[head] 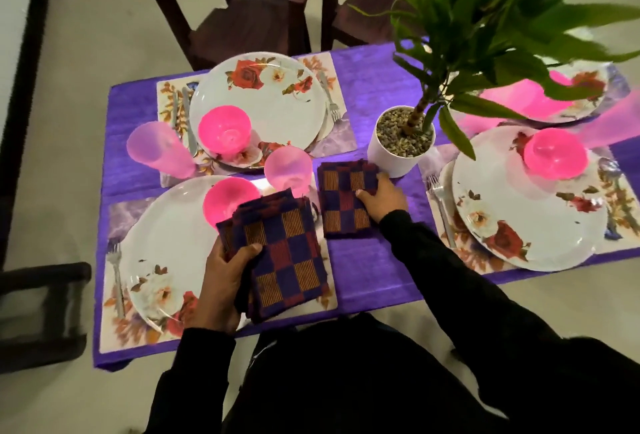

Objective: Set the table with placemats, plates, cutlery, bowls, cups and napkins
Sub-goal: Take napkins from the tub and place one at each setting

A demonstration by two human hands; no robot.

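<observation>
Checked purple-and-orange cloth, a single folded napkin (346, 199), is pressed flat on the desk under the near-straight fingers of the right hand (381, 196), while the remaining napkin stack (280, 250), gripped by the left hand (221, 281), is held just leftward.

Past your right fingertips, just beyond them and a touch to the right, you have a white pot (398, 153) filled with gravel, standing on the purple tablecloth (367, 260). From it rises a plant (502, 18) whose long green leaves spread over everything to the right of your fingers. Far beyond your fingers, on the other side of the cloth, two dark wooden chairs (242, 7) stand side by side on the pale floor (86, 35). Well left of your left fingers, another dark chair (45, 312) shows at the edge.
</observation>
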